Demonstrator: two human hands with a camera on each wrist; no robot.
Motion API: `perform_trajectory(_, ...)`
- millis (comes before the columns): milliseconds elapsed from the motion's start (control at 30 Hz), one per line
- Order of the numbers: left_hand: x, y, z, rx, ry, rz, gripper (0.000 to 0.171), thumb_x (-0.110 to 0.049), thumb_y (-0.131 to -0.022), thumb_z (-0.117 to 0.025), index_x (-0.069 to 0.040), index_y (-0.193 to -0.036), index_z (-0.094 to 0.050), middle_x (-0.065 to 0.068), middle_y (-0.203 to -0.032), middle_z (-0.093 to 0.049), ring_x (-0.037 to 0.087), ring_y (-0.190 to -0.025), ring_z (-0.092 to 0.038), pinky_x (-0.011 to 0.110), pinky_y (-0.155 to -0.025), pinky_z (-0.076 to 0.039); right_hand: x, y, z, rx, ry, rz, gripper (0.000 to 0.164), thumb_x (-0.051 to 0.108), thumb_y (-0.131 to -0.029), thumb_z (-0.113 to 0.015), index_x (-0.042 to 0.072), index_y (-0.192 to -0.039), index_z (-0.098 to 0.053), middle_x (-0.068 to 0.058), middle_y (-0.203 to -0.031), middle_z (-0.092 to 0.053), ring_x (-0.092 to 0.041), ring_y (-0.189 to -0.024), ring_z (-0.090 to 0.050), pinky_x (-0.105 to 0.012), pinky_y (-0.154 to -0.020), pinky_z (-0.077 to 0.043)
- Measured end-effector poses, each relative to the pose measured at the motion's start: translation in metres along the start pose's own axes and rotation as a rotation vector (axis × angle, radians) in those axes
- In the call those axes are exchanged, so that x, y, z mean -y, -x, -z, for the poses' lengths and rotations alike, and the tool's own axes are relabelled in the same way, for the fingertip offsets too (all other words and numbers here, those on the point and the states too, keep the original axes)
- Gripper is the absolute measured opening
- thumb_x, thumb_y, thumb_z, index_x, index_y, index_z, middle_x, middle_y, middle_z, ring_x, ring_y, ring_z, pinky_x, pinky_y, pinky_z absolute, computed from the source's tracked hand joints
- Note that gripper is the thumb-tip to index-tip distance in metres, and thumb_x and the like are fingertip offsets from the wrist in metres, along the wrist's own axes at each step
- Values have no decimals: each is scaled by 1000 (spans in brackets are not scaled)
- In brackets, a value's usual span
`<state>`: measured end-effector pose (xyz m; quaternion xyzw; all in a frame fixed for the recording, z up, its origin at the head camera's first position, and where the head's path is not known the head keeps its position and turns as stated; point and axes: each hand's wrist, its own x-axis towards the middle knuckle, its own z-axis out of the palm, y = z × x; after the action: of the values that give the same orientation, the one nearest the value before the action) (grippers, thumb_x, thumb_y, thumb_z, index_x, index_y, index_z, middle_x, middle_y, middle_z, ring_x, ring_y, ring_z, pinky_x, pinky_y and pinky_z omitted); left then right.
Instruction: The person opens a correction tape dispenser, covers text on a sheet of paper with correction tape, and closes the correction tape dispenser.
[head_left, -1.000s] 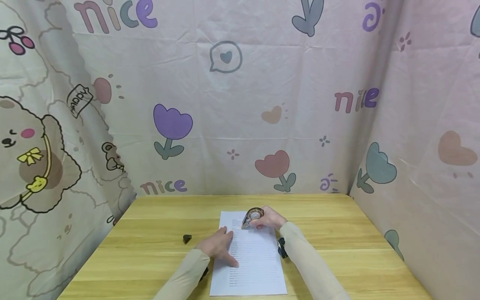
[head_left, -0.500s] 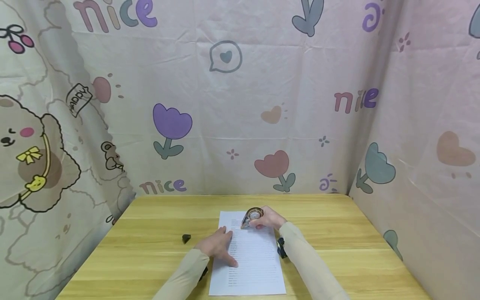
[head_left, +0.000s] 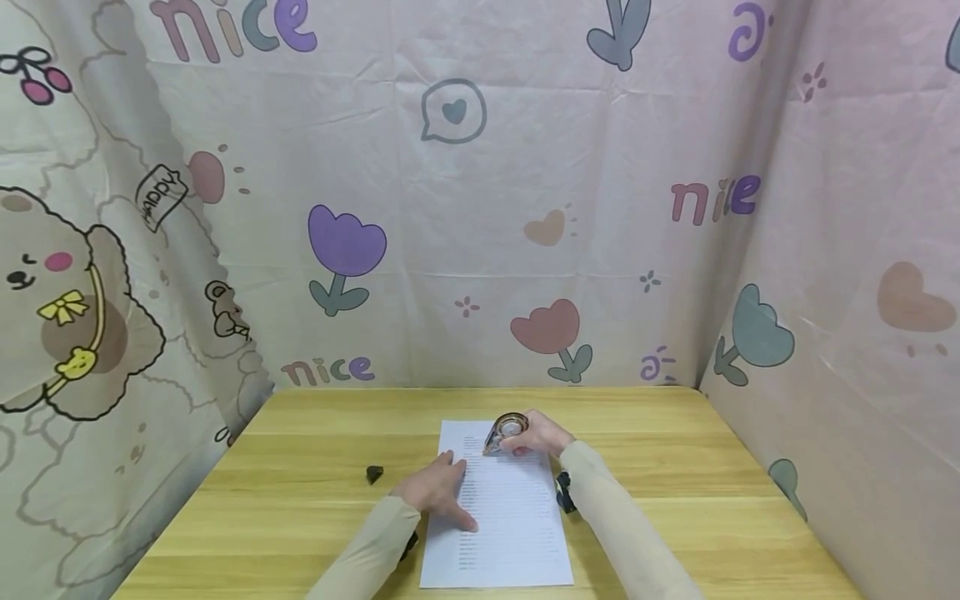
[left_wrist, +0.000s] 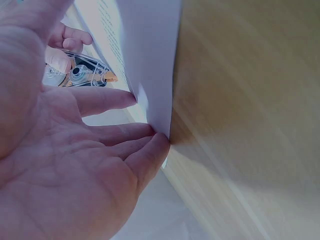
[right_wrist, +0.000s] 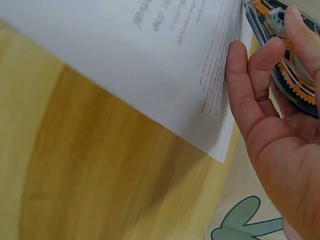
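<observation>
A printed sheet of paper (head_left: pixel 517 542) lies on the wooden table, lines of small text down it. My left hand (head_left: pixel 431 487) rests on its left edge with fingers spread; in the left wrist view those fingertips touch the paper. Near the sheet's top, my right hand (head_left: pixel 546 435) holds a correction tape (head_left: pixel 510 426) between thumb and fingers. Its narrow tip meets the paper beside a text line. The right wrist view shows the clear case of the correction tape (right_wrist: pixel 292 77) with orange toothed gears, while a finger rests on the sheet.
A small black cap-like piece (head_left: pixel 374 474) lies on the wooden table (head_left: pixel 300 467), left of the left hand. Dark wrist devices sit under both sleeves. A printed curtain (head_left: pixel 450 208) hangs behind the table and along both sides.
</observation>
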<state>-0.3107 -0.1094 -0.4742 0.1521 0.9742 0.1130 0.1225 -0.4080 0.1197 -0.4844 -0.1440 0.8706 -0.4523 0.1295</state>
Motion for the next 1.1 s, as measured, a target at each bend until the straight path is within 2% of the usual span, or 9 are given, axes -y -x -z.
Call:
perform_trajectory(200, 0, -1, 1, -1, -10, -2, 112, -61, -60, -85, -4, -146, -43, 25, -155, -32, 39, -143, -34, 56, -116, -34, 1, -2, 2, -3, -23, -2, 22, 19, -78, -83, 6, -93, -74, -2, -77, -71, -12, -63, -59, -23, -60, -51)
perform_trajectory(433, -2, -2, 4, -3, -25, -12, 112, -60, -59, -86, -3, -146, -44, 25, -154, -34, 39, -143, -35, 55, -116, -33, 2, 1, 4, -14, -17, 4, 24, 18, -78, -83, 5, -97, -74, -2, -80, -72, -13, -67, -60, -24, -63, -52)
perform_trajectory(833, -1, -1, 5, 8, -23, -4, 111, -61, -61, -85, -4, -147, -43, 25, -155, -33, 39, -143, -35, 56, -115, -34, 3, 1, 3, -2, -40, 5, 24, 17, -80, -82, 5, -98, -73, -3, -81, -73, -13, -66, -60, -25, -62, -52)
perform_trajectory(1100, -1, -1, 2, 7, -16, 1, 112, -61, -59, -85, -4, -146, -43, 25, -155, -33, 40, -143, -35, 57, -115, -34, -1, 1, 1, -8, -40, -6, 22, 17, -78, -83, 5, -93, -73, -2, -78, -72, -11, -64, -59, -23, -61, -52)
